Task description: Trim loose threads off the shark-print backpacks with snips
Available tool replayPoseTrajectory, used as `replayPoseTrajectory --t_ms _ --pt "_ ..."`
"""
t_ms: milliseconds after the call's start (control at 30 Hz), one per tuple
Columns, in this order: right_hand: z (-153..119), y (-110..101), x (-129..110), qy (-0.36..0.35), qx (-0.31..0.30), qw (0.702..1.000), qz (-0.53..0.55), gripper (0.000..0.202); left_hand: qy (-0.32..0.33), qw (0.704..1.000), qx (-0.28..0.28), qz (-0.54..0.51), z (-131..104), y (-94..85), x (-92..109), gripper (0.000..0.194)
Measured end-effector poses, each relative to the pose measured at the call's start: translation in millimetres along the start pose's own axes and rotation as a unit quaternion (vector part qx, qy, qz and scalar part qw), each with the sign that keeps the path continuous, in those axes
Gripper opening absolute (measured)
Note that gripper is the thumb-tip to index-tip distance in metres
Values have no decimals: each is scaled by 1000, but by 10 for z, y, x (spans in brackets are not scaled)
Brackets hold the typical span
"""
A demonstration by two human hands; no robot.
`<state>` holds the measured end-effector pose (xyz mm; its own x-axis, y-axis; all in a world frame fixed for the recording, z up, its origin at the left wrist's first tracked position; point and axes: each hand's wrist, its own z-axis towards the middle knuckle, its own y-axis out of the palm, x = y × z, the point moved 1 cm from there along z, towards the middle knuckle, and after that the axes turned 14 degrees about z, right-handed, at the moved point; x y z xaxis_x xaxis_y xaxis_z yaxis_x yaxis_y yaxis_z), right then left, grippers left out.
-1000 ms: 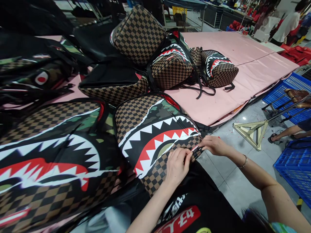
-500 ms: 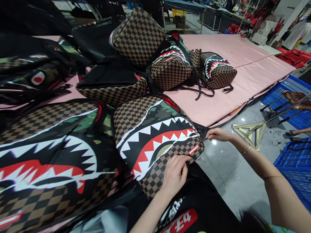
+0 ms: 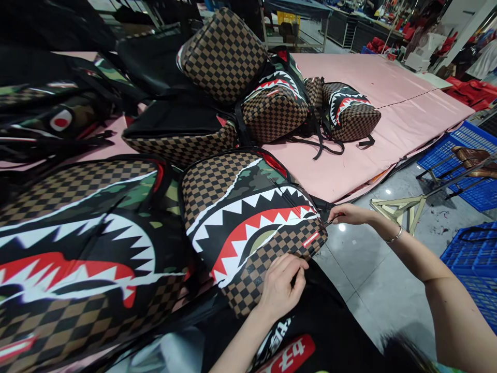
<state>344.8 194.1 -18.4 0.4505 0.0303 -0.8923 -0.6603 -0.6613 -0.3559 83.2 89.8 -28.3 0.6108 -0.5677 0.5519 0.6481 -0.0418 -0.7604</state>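
Note:
A checkered backpack (image 3: 229,181) with a printed shark mouth lies on its back at the table's near edge, its base toward me. My left hand (image 3: 285,282) is closed at its bottom edge, fingers curled against the checkered base. Just beyond the backpack's lower right corner, my right hand (image 3: 349,213) pinches a thin dark strap; the fingertips partly hide it. A similar shark-mouth backpack (image 3: 89,248) lies close by on the left.
Several checkered backpacks (image 3: 274,114) are piled further back on the pink-covered table (image 3: 388,88). Camouflage bags (image 3: 73,122) lie at the left. Blue crates (image 3: 471,269) and a cream triangular stand base (image 3: 399,210) are on the floor to the right.
My left hand has slid slightly down and right along the base. My right hand keeps its pinch on the strap, almost in place. The backpack has barely moved.

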Motion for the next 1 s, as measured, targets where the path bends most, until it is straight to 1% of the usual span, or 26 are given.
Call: replayPoseTrajectory --t_ms 233,400,567,667,800,1000 --pt "40 66 -42 -11 25 1000 -10 10 3 1000 3 2 -4 3 1 17" --pt "21 69 -11 -15 48 999 5 9 -3 1000 4 -1 -6 2 -7 17" --pt "-6 67 16 -8 31 999 23 11 -8 1000 4 -8 -4 -6 -3 17" --pt "13 101 -7 -17 32 999 14 11 -9 1000 5 -6 5 -14 5 17" --pt "61 171 -88 -46 32 998 -12 9 -12 1000 7 -9 17 -29 16 19" --pt "122 267 -262 -84 5 994 -72 13 -14 1000 10 -15 10 -33 21 17"
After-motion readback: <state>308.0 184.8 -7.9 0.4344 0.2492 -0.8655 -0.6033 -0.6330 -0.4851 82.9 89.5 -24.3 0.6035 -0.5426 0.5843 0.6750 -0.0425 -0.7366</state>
